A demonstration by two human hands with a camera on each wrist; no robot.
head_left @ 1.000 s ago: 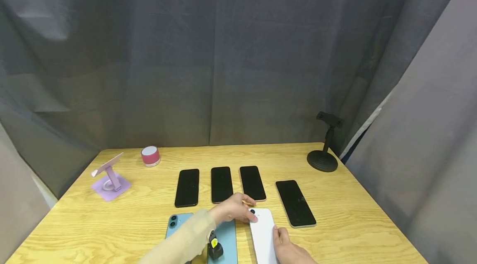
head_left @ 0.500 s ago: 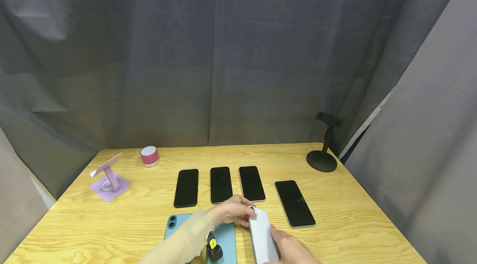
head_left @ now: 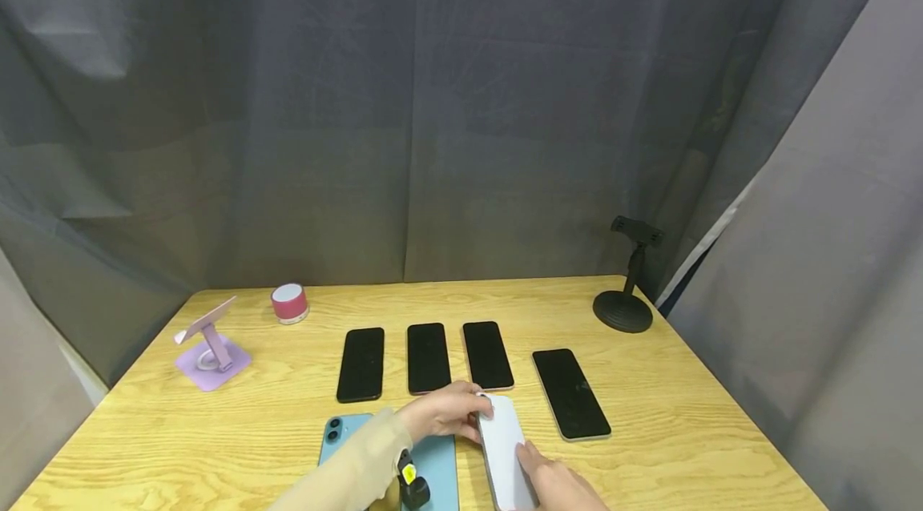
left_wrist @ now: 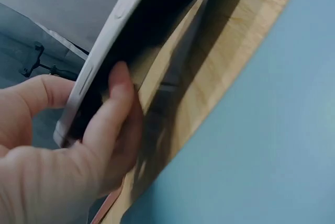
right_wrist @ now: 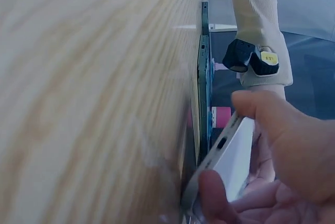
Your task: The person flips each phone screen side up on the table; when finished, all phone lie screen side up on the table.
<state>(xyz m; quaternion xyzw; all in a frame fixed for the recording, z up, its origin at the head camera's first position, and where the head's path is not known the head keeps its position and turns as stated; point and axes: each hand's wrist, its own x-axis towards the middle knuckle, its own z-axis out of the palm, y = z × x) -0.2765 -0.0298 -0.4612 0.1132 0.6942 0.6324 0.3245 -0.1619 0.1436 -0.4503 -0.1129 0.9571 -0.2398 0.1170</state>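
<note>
1. The smooth white slab-shaped phone is sitting tilted between both hands, a little right of the middle of the pale wood-grained surface and toward its near edge, with its white side up and a dark side facing down.
2. The left hand is gripping the phone's far end, thumb and fingers pinching it from opposite faces. Keeping that pinch near the rim would likely be steadier than pressing hard on the dark underside.
3. The right hand is curling its fingers round the near end, beside the small dark port. Both hands should be turning at one pace, so the slab is not twisting out of either grip.
4. The far end is hanging clear of the surface; whether the lowest near corner is touching, I cannot tell. Lifting that corner slightly seems wiser than dragging it over the wood.
5. A flat pale-blue slab is lying just left of the phone, under the left forearm; the black wrist camera with a yellow label is sitting over it, so a level forearm is advisable.
6. A black-faced phone with a pink rim is lying beyond the left fingers, toward the far edge, and probably needs a gap.
</note>
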